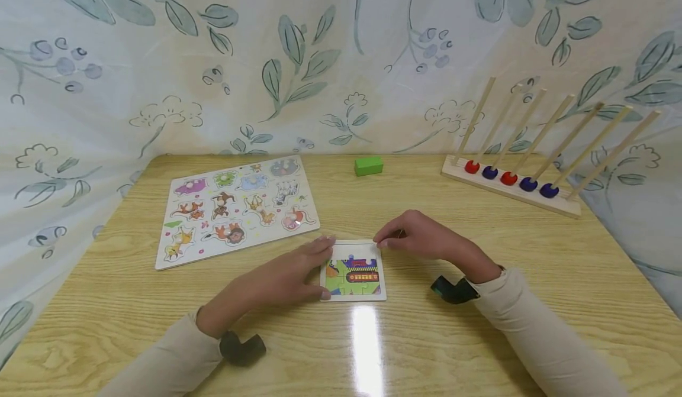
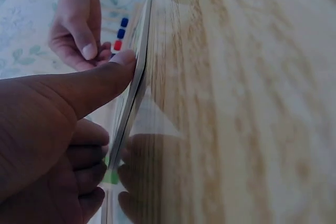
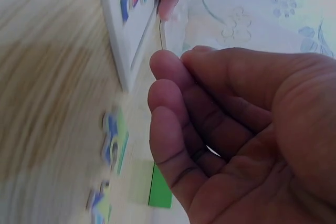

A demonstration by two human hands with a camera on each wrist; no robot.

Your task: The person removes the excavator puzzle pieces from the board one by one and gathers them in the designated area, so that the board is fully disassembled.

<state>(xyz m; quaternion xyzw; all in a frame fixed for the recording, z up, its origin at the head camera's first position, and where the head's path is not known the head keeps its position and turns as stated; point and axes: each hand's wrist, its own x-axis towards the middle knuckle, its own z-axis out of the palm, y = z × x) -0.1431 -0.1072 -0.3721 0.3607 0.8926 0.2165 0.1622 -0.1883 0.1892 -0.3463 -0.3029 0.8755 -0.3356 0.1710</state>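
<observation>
A small square jigsaw puzzle (image 1: 353, 287) in a white frame lies in front of me, its lower part filled with picture pieces and its upper part bare white. My left hand (image 1: 290, 273) grips the frame's left side, thumb at the near edge and fingers at the far corner. The left wrist view shows that thumb pressing the frame's edge. My right hand (image 1: 423, 237) hovers at the frame's upper right corner, fingers curled and thumb against the index finger, nothing visible between them. Below it in the right wrist view lie loose jigsaw pieces (image 3: 115, 140) on the table.
An animal peg puzzle board (image 1: 205, 256) lies at the back left. A green block (image 1: 369, 166) sits at the back middle. At the back right stands a wooden rack (image 1: 511, 193) with upright rods and red and blue beads. A patterned cloth (image 1: 341, 60) hangs behind the table.
</observation>
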